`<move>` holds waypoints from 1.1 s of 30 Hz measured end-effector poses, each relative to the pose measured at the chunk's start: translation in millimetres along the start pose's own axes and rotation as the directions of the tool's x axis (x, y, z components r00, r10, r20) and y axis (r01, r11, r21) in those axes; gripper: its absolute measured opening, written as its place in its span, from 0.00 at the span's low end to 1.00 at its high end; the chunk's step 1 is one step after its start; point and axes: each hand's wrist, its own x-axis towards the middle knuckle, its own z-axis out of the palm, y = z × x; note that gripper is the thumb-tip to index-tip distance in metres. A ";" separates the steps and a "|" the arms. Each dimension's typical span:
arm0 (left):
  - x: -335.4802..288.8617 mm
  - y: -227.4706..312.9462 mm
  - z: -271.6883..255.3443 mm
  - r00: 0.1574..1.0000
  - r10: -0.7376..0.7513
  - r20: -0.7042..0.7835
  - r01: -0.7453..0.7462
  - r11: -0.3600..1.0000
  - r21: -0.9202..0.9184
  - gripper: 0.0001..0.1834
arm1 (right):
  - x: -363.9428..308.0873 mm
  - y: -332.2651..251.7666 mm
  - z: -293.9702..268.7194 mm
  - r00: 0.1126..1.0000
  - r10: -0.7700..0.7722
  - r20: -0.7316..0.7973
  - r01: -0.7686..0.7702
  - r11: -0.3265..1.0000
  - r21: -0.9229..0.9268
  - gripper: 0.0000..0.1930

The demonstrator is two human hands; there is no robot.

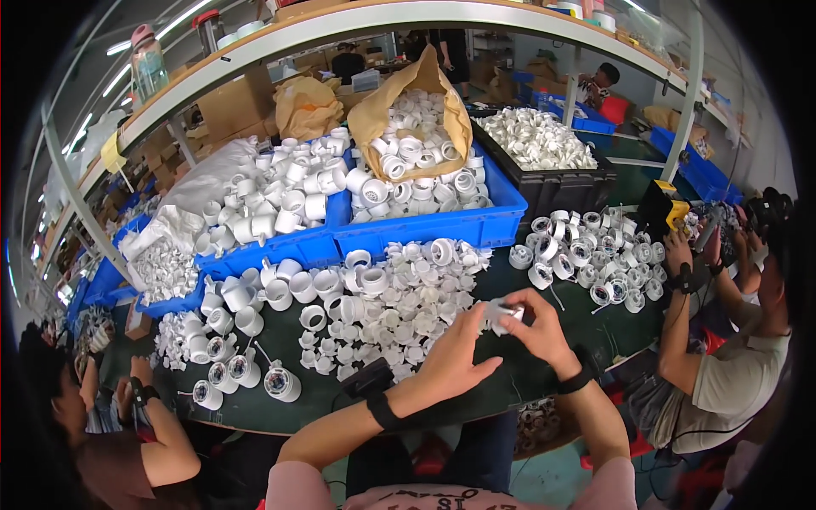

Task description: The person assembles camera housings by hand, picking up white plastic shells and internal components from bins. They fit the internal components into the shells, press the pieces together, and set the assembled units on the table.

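Over the dark green tabletop (501, 361), my right hand (541, 330) is closed, pinching a small white plastic part (505, 318) between thumb and fingers. My left hand (457, 355) reaches up beside that part with fingers stretched and thumb spread. Its fingertips are close to the part; I cannot tell whether they touch it. A heap of small white plastic caps (408, 310) lies just left of my hands. Beyond its left side stand white cylindrical housings (248, 320), and nearer the front edge are several housings with round inserts and wires (280, 382).
Blue bins (425, 231) of white parts line the back, one with an open brown bag (374, 110). A black crate (565, 189) stands right of them. Round assemblies (586, 255) cluster at the right. Co-workers sit on both sides. A metal shelf (408, 19) spans overhead.
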 end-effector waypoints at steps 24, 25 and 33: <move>-158.0 -24.2 -112.6 0.810 -0.565 0.158 0.410 0.353 -0.841 0.28 | 153.2 19.4 88.8 0.939 -0.171 0.297 0.342 0.529 -0.777 0.36; -159.9 -32.6 -108.9 0.802 -0.569 0.182 0.428 0.334 -0.840 0.29 | 159.8 26.5 86.9 0.935 -0.101 0.339 0.336 0.559 -0.758 0.37; -158.6 -32.0 -92.4 0.857 -0.479 0.192 0.310 0.181 -0.933 0.22 | 152.9 33.0 98.0 0.887 -0.191 0.421 0.460 0.272 -0.845 0.24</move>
